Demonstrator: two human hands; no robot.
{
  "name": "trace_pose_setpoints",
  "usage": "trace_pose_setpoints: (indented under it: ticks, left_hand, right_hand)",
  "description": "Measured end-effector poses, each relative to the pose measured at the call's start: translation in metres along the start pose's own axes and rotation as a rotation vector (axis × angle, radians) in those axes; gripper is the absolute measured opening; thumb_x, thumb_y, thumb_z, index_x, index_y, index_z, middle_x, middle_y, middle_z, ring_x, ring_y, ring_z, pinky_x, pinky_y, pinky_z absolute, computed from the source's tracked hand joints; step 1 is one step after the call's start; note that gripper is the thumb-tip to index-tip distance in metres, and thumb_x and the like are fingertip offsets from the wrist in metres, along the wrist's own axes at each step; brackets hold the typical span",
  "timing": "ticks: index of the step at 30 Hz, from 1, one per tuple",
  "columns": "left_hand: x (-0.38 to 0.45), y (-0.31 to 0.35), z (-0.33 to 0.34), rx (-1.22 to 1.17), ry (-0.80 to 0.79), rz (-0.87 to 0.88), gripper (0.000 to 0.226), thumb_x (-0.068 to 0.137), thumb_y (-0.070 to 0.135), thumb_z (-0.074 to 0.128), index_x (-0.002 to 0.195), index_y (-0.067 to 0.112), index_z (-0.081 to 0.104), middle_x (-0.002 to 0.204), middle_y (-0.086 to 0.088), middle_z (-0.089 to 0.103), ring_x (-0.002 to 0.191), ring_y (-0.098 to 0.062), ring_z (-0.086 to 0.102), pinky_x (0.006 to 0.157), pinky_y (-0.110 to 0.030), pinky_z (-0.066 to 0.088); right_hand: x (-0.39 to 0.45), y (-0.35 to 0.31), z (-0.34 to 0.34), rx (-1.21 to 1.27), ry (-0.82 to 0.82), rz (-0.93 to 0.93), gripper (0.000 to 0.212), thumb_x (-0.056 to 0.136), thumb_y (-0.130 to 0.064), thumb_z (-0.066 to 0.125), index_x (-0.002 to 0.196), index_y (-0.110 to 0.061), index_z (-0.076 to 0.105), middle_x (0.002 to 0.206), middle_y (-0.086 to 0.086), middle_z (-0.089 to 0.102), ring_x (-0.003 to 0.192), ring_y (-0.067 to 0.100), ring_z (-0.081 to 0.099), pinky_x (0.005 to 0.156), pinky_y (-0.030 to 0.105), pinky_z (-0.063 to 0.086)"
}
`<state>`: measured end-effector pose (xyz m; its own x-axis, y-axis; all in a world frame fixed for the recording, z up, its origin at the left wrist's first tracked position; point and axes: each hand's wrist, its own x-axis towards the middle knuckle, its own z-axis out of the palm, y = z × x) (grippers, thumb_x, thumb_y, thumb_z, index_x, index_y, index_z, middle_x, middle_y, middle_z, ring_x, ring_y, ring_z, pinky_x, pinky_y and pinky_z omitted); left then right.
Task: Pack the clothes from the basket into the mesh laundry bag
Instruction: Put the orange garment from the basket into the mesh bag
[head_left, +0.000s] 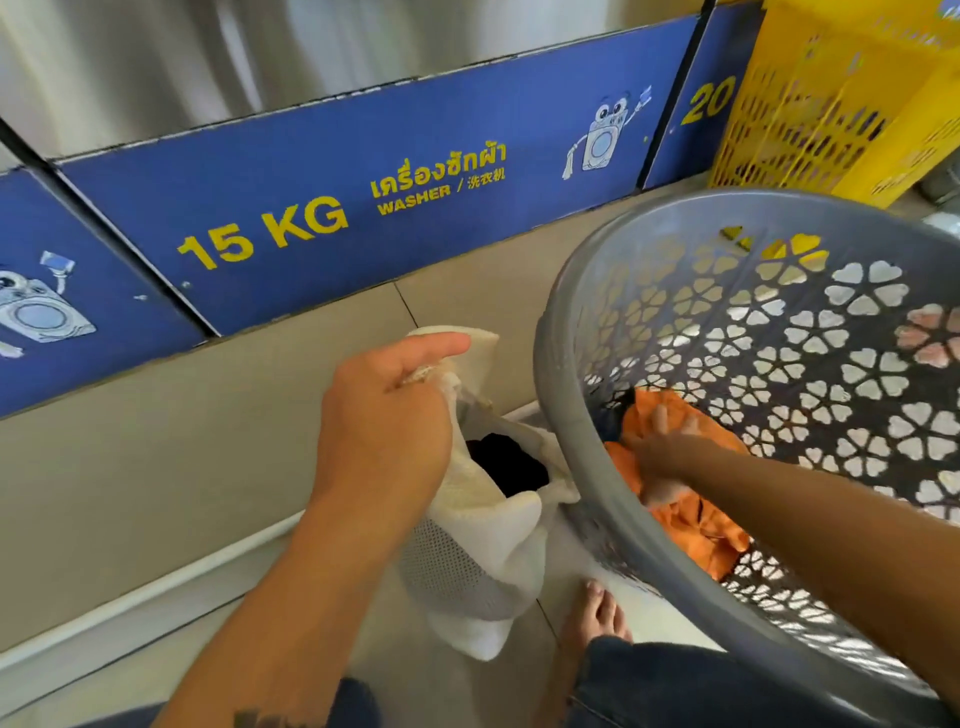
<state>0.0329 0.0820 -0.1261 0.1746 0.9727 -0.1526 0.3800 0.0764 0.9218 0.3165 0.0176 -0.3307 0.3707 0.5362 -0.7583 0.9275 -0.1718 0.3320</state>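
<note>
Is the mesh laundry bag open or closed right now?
Open: the left hand holds the mesh laundry bag mouth up, dark clothing visible inside.

Beige tiled floor (156, 441), blue washer base panels (337, 208) marked 15 KG, yellow crate (831, 93) behind.

Grey basket (571, 291) looks like smooth matt plastic, punched with flower holes. Mesh laundry bag (467, 561) beside it is white netted cloth. Orange garment (691, 525) inside the basket is soft crumpled fabric. Floor (156, 457) under it: matt beige tile.
</note>
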Motion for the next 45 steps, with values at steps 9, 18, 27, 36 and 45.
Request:
trace_pose_setpoints:
  ticks: [9, 18, 27, 36, 45]
  left_hand:
    - [-0.010, 0.025, -0.020, -0.055, 0.054, -0.041, 0.066, 0.047, 0.015, 0.032, 0.082, 0.048, 0.076, 0.078, 0.042, 0.056, 0.081, 0.018, 0.052, 0.068, -0.014, 0.037]
    - [-0.043, 0.056, -0.046, -0.127, 0.032, 0.066, 0.059, 0.072, -0.003, 0.036, 0.076, 0.043, 0.074, 0.093, 0.026, 0.059, 0.087, -0.001, 0.053, 0.067, -0.013, 0.036]
    - [-0.069, 0.065, -0.072, -0.091, 0.003, 0.239, 0.058, 0.077, -0.008, 0.044, 0.101, 0.036, 0.074, 0.098, 0.019, 0.068, 0.091, 0.005, 0.061, 0.075, -0.011, 0.044]
    - [-0.072, 0.058, -0.080, -0.246, -0.080, 0.362, 0.059, 0.081, -0.014, 0.043, 0.106, 0.029, 0.074, 0.087, 0.022, 0.075, 0.083, 0.005, 0.067, 0.066, -0.006, 0.047]
    - [-0.061, 0.053, -0.088, -0.251, -0.117, 0.305, 0.059, 0.081, -0.009, 0.045, 0.097, 0.039, 0.076, 0.096, 0.011, 0.076, 0.088, -0.012, 0.070, 0.073, -0.024, 0.056]
  right_hand:
    - [-0.047, 0.044, -0.032, 0.523, 0.469, -0.172, 0.041, 0.063, -0.016, 0.052, 0.101, -0.026, 0.065, 0.094, 0.002, 0.069, 0.093, 0.027, 0.065, 0.076, 0.037, 0.056]
    - [-0.182, 0.040, -0.088, 1.042, 0.852, -0.243, 0.018, 0.070, -0.005, 0.064, 0.063, -0.016, 0.053, 0.058, -0.005, 0.052, 0.053, 0.002, 0.047, 0.048, 0.019, 0.032]
    - [-0.321, -0.010, -0.126, 1.755, 1.064, -0.637, 0.010, 0.070, -0.009, 0.063, 0.080, -0.007, 0.060, 0.068, 0.007, 0.056, 0.064, 0.017, 0.053, 0.056, 0.031, 0.043]
    - [-0.292, -0.108, -0.099, 1.091, 0.765, -0.780, 0.010, 0.090, -0.003, 0.060, 0.097, -0.002, 0.068, 0.091, 0.002, 0.070, 0.084, 0.012, 0.062, 0.082, 0.033, 0.051]
    - [-0.272, -0.122, -0.083, 0.155, 0.976, -0.571, 0.067, 0.077, -0.040, 0.068, 0.129, -0.021, 0.031, 0.129, 0.006, 0.048, 0.109, 0.031, 0.044, 0.085, 0.046, 0.037]
